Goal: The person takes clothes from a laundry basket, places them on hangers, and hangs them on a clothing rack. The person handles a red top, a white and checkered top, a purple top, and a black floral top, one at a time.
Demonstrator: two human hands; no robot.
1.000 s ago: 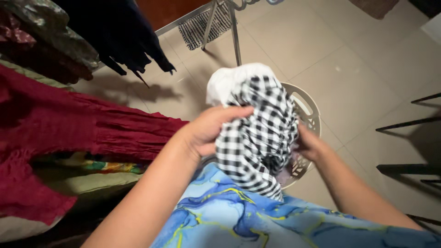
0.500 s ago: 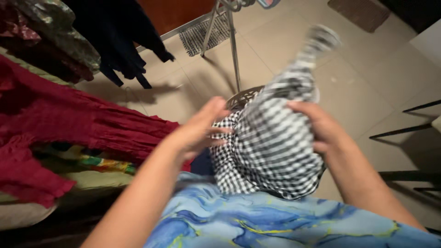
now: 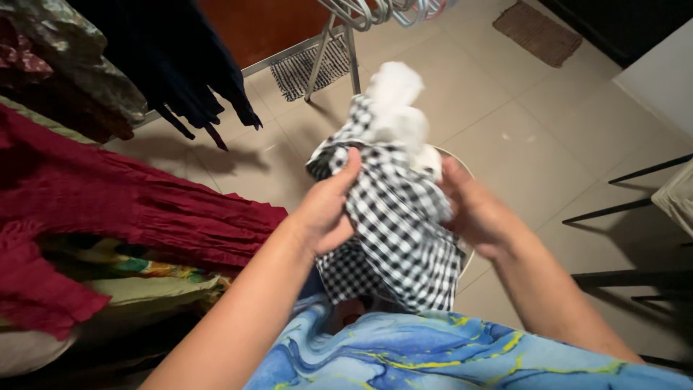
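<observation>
A black-and-white checked garment [image 3: 393, 217] with a white part at its top hangs bunched between my hands, above a pale laundry basket [image 3: 453, 159] that it mostly hides. My left hand [image 3: 328, 209] grips the cloth's left edge, thumb on top. On the right side my right hand [image 3: 473, 213] clasps the same cloth with curled fingers. Below my arms lies blue cloth with yellow veins [image 3: 433, 357].
A dark red pleated garment [image 3: 108, 209] hangs at the left over colourful fabric, with dark blue clothes [image 3: 180, 65] above. A metal rack leg [image 3: 351, 50] and a striped mat [image 3: 307, 68] are behind the basket. Dark rails [image 3: 628, 209] stand at the right on the tiled floor.
Both hands turned and reworked the checked garment: its white part swung up and right, then came back to the top centre. My left hand closed on the cloth again.
</observation>
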